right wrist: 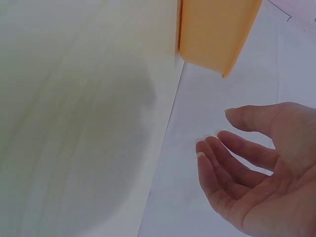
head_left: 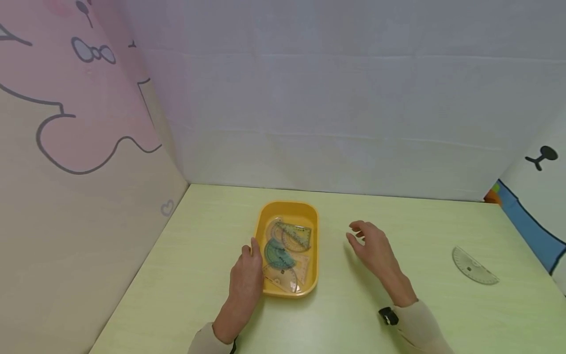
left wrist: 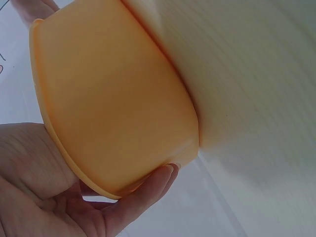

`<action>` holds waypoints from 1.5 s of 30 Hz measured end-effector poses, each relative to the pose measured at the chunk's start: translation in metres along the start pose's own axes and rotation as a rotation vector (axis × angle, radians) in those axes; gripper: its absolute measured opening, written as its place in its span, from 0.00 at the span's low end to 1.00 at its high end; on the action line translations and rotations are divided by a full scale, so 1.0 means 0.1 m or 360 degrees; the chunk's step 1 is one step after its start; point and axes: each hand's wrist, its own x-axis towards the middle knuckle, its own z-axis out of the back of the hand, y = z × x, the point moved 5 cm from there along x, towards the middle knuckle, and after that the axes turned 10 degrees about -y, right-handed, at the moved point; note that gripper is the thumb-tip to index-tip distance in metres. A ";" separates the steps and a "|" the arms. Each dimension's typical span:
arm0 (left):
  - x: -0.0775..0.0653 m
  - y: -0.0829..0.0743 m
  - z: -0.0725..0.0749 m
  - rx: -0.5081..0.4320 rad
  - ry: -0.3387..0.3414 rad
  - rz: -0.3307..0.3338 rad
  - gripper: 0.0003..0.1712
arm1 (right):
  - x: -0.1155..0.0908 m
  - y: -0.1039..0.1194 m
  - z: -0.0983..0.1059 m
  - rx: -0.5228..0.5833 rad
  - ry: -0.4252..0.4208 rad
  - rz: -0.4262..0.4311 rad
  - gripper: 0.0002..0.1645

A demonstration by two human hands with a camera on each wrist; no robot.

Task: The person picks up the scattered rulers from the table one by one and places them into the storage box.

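A yellow plastic tray (head_left: 289,208) stands on the table, left of the middle in the head view. Inside lie several clear plastic drawing tools, overlapping: a blue-green protractor (head_left: 275,254), a clear protractor (head_left: 287,281) and a greenish set square (head_left: 302,233) among them. My left hand (head_left: 246,276) grips the tray's left side; the left wrist view shows fingers (left wrist: 143,197) against the outer wall, just below the rim. To the right of the tray, my right hand (head_left: 375,248) hovers with loosely bent fingers and nothing in them, thumb apart from the fingertips.
Far to the right, a single clear protractor (head_left: 472,268) lies on the pale green table (head_left: 353,319). A white sheet (head_left: 336,98) hangs behind the table, and printed sheets with cartoon drawings (head_left: 79,132) stand at both sides.
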 end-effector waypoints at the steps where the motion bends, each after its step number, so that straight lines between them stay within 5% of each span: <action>1: 0.00 0.00 0.00 0.0000 -0.0001 0.0000 0.30 | -0.01 -0.01 0.01 0.0001 -0.0001 -0.0001 0.13; 45: -0.01 -0.01 0.01 0.0003 -0.0017 -0.0028 0.32 | -0.21 -0.33 0.45 -0.0047 -0.0036 -0.0111 0.16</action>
